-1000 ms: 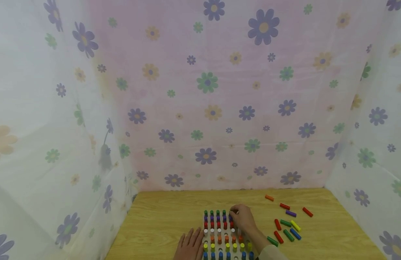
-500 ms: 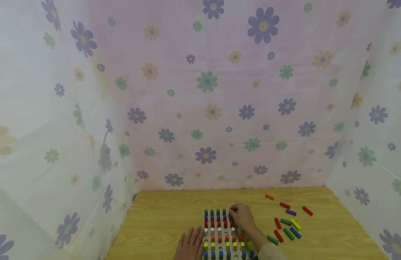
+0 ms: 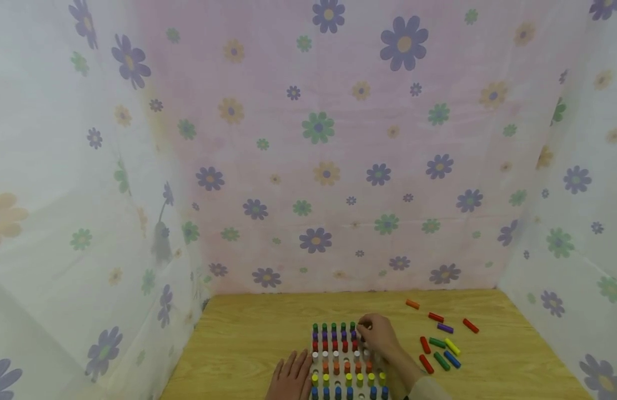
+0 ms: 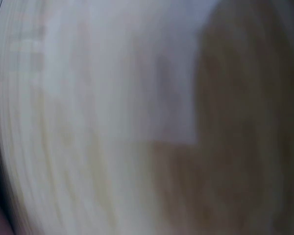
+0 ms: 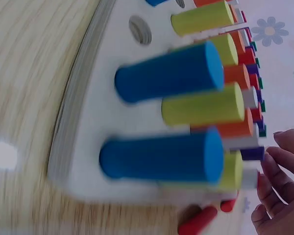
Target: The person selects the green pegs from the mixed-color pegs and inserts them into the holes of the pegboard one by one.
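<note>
A pegboard stands on the table with rows of upright pegs: a green peg, purple, red, white, orange, yellow and blue rows toward the near side. At the far right corner my right hand has its fingertips beside the green and purple rows. In the right wrist view, its fingers are loosely bent near a purple peg, with nothing seen between thumb and forefinger. My left hand lies flat with straight fingers along the board's left edge. The left wrist view is blurred.
Loose pegs lie on the table to the right, among them a red peg, a yellow peg, a blue peg and an orange peg. A flowered cloth surrounds the table at back and sides.
My right hand has shifted slightly right, away from the far row, where a fifth green peg now shows upright. The left hand has stayed in place.
</note>
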A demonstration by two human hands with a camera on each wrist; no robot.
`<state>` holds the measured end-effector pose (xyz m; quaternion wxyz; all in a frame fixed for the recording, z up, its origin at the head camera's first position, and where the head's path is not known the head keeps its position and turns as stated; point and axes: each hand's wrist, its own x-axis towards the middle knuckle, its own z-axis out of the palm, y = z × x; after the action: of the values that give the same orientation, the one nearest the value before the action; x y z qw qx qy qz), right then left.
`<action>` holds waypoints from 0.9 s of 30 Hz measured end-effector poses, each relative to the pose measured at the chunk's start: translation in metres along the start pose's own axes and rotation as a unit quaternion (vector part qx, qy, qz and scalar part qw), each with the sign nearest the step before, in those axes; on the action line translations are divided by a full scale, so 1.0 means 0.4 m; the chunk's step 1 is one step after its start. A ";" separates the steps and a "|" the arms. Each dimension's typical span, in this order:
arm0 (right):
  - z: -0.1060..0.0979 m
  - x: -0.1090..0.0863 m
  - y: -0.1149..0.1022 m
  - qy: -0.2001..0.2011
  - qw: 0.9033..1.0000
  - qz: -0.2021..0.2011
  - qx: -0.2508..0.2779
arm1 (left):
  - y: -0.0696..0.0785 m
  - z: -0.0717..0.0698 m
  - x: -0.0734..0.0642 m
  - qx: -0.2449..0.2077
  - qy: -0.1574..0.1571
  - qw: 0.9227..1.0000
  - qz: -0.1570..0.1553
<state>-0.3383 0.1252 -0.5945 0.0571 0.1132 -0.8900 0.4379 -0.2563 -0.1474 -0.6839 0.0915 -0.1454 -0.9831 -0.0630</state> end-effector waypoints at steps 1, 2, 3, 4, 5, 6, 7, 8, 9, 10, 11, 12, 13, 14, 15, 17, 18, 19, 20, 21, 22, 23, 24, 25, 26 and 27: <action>-0.008 -0.002 0.003 -0.002 1.000 -0.005 -0.003 | -0.001 -0.001 0.000 -0.001 -0.005 1.000 0.000; -0.016 -0.005 0.004 -0.003 1.000 -0.009 -0.005 | -0.001 -0.002 -0.001 -0.003 -0.008 1.000 -0.001; -0.024 -0.008 0.006 -0.005 1.000 -0.009 -0.004 | -0.001 -0.003 -0.001 -0.003 -0.009 1.000 -0.001; -0.031 -0.010 0.009 -0.008 1.000 -0.007 -0.004 | -0.001 -0.005 -0.002 -0.004 -0.009 1.000 -0.001; -0.039 -0.013 0.012 -0.010 1.000 -0.005 -0.006 | -0.001 -0.005 -0.002 -0.003 -0.008 1.000 0.000; -0.047 -0.016 0.016 -0.012 1.000 -0.001 -0.005 | -0.001 -0.006 -0.002 -0.005 -0.006 1.000 0.001; -0.054 -0.019 0.020 -0.014 1.000 0.003 -0.006 | -0.001 -0.006 -0.002 -0.006 -0.003 1.000 0.002; -0.061 -0.023 0.023 -0.015 1.000 0.008 -0.007 | 0.000 -0.007 -0.002 -0.008 -0.001 1.000 0.003; -0.069 -0.028 0.027 -0.017 1.000 0.011 -0.009 | 0.000 -0.007 -0.002 -0.007 0.002 1.000 0.004; -0.076 -0.033 0.030 -0.018 1.000 0.015 -0.011 | 0.000 -0.008 -0.002 -0.008 0.003 1.000 0.004; -0.083 -0.039 0.033 -0.019 1.000 0.020 -0.012 | 0.000 -0.008 -0.002 -0.009 0.003 1.000 0.005; -0.090 -0.045 0.035 -0.019 0.999 0.023 -0.013 | 0.001 -0.008 -0.002 -0.011 0.001 1.000 0.004; -0.099 -0.050 0.038 -0.018 0.999 0.026 -0.015 | 0.001 -0.008 -0.001 -0.011 -0.002 1.000 0.004; -0.107 -0.055 0.040 -0.017 0.999 0.029 -0.015 | 0.001 -0.008 -0.001 -0.012 -0.004 1.000 0.004; -0.115 -0.060 0.043 -0.016 0.999 0.032 -0.019 | 0.001 -0.007 -0.001 -0.012 -0.006 1.000 0.003; -0.129 -0.068 0.051 -0.012 0.999 0.032 -0.026 | 0.001 -0.005 -0.001 -0.012 -0.010 1.000 0.002; -0.136 -0.071 0.055 -0.011 0.999 0.031 -0.031 | 0.000 -0.004 -0.001 -0.013 -0.010 1.000 0.002; -0.143 -0.075 0.060 -0.010 0.999 0.031 -0.034 | 0.000 -0.002 -0.002 -0.012 -0.010 1.000 0.001; -0.150 -0.079 0.065 -0.011 0.999 0.031 -0.036 | -0.001 -0.001 -0.002 -0.012 -0.011 1.000 0.001; -0.156 -0.083 0.071 -0.009 0.999 0.028 -0.040 | -0.002 0.000 -0.001 -0.010 -0.010 1.000 0.001; -0.163 -0.086 0.077 -0.009 0.999 0.026 -0.041 | -0.003 0.001 -0.001 -0.010 -0.010 1.000 0.002; -0.170 -0.091 0.082 -0.008 0.999 0.026 -0.042 | -0.003 0.002 -0.001 -0.009 -0.009 1.000 0.002; -0.177 -0.097 0.087 -0.008 0.999 0.027 -0.045 | -0.003 0.003 -0.001 -0.010 -0.008 1.000 0.002; -0.184 -0.102 0.092 -0.009 0.999 0.027 -0.044 | -0.004 0.004 0.000 -0.009 -0.007 1.000 0.003; -0.192 -0.107 0.097 -0.009 0.999 0.028 -0.043 | -0.004 0.005 0.000 -0.009 -0.006 1.000 0.003; -0.201 -0.112 0.102 -0.009 0.999 0.029 -0.044 | -0.003 0.006 0.000 -0.008 -0.003 1.000 0.005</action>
<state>-0.3049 0.2198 -0.5861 0.0415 0.0884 -0.9117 0.3991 -0.2572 -0.1483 -0.6862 0.0872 -0.1513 -0.9822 -0.0699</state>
